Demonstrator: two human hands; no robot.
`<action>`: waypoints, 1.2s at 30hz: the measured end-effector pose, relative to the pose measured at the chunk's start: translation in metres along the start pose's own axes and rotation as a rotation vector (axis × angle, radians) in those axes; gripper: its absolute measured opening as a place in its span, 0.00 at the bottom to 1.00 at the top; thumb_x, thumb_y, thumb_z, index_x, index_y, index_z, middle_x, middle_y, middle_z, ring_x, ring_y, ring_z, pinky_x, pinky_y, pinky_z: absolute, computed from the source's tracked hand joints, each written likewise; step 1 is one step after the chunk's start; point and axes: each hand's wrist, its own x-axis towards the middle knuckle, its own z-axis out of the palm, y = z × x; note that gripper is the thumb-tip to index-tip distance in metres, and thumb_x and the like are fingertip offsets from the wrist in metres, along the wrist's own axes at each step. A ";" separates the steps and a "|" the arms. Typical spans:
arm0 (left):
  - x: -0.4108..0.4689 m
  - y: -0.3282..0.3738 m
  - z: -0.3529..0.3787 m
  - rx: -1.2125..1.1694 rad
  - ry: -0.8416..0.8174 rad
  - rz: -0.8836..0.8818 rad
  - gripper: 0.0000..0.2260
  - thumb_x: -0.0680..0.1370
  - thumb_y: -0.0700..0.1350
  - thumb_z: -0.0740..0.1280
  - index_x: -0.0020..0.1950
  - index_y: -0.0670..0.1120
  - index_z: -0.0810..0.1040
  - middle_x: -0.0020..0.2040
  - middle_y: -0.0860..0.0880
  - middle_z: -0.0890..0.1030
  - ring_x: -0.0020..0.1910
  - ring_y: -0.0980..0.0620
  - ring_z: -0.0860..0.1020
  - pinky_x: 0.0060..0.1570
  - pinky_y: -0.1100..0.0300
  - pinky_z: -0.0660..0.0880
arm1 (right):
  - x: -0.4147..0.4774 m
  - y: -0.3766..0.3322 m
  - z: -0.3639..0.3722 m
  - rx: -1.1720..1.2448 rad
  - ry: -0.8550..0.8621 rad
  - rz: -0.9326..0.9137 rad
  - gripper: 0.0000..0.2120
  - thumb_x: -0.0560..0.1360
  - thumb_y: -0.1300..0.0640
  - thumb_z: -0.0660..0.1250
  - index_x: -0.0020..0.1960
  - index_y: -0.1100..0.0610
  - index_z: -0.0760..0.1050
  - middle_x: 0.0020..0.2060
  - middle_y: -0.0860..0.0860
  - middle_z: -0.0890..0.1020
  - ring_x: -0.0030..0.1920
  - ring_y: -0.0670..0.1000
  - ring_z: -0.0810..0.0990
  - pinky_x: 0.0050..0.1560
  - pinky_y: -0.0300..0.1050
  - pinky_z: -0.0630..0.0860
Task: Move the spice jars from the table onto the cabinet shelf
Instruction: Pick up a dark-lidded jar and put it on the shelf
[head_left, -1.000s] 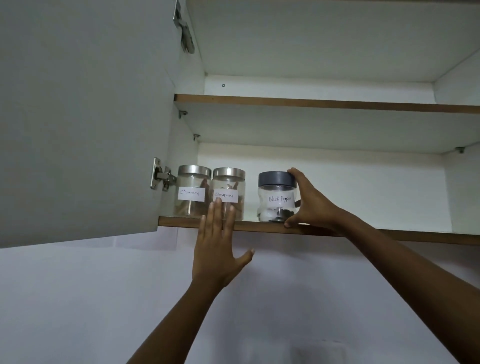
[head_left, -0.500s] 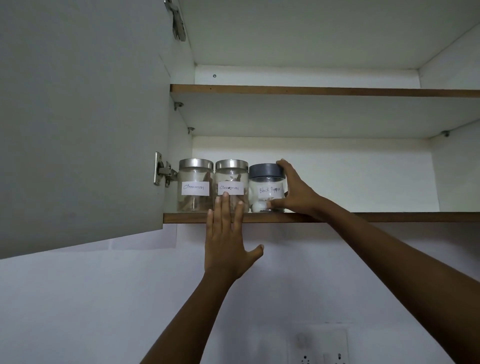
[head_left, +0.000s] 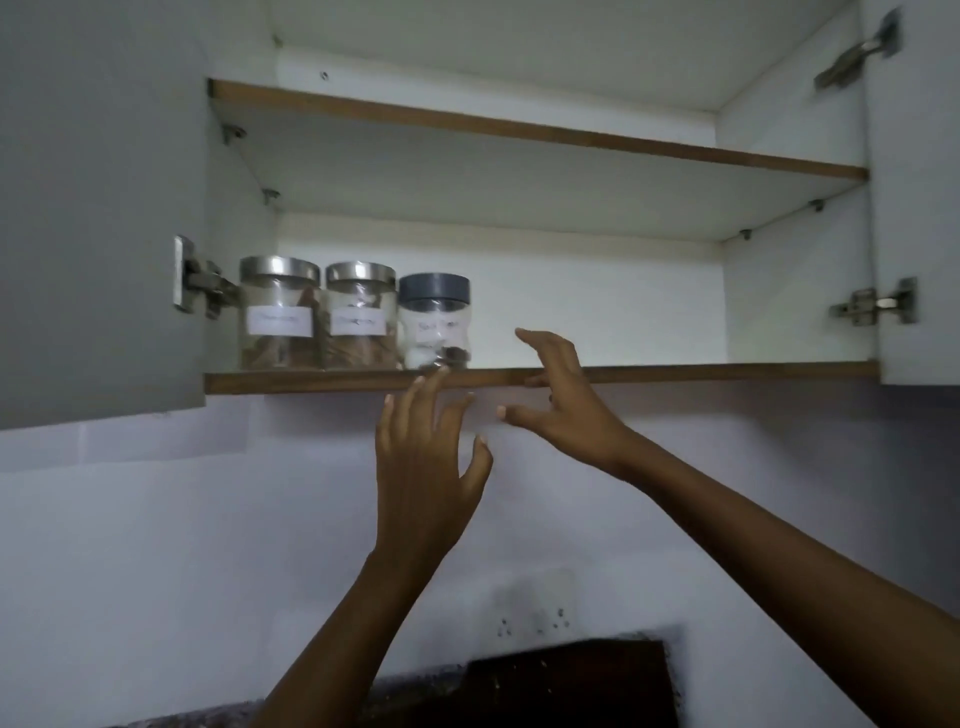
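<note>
Lower the left hand (head_left: 426, 457) and the right hand (head_left: 561, 400) (both slack-fingered, spread, gripping nothing) straight down and back from the shelf (head_left: 675, 371), without brushing the grey-lidded jar (head_left: 435, 322) standing near the front edge, close beside the middle steel-lidded jar (head_left: 361, 317) and, beyond it, the end steel-lidded jar (head_left: 279, 312) by the open cabinet door (head_left: 93, 208). Glance once to confirm all three upright and fully on the board, then turn back for any jars left on the tabletop (not plainly in view), placing the next just right of the grey lid.
</note>
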 end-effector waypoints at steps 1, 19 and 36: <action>-0.004 0.015 0.003 -0.080 -0.013 -0.021 0.17 0.75 0.51 0.59 0.60 0.47 0.76 0.67 0.46 0.73 0.66 0.45 0.70 0.67 0.45 0.62 | -0.017 0.001 -0.007 -0.010 -0.015 -0.002 0.35 0.73 0.54 0.70 0.73 0.48 0.55 0.71 0.47 0.56 0.66 0.48 0.67 0.53 0.23 0.66; -0.233 0.300 0.066 -0.934 -0.870 -0.262 0.07 0.77 0.44 0.66 0.51 0.54 0.80 0.47 0.59 0.82 0.47 0.61 0.79 0.49 0.63 0.76 | -0.395 0.120 -0.192 0.058 -0.176 0.746 0.09 0.73 0.61 0.69 0.53 0.58 0.80 0.50 0.49 0.83 0.52 0.48 0.81 0.58 0.43 0.75; -0.380 0.439 0.105 -0.835 -1.721 0.135 0.22 0.78 0.46 0.63 0.72 0.51 0.65 0.76 0.53 0.57 0.73 0.54 0.57 0.69 0.59 0.58 | -0.655 0.188 -0.174 0.132 -0.262 1.228 0.49 0.61 0.54 0.79 0.69 0.39 0.49 0.66 0.40 0.55 0.68 0.42 0.57 0.67 0.38 0.60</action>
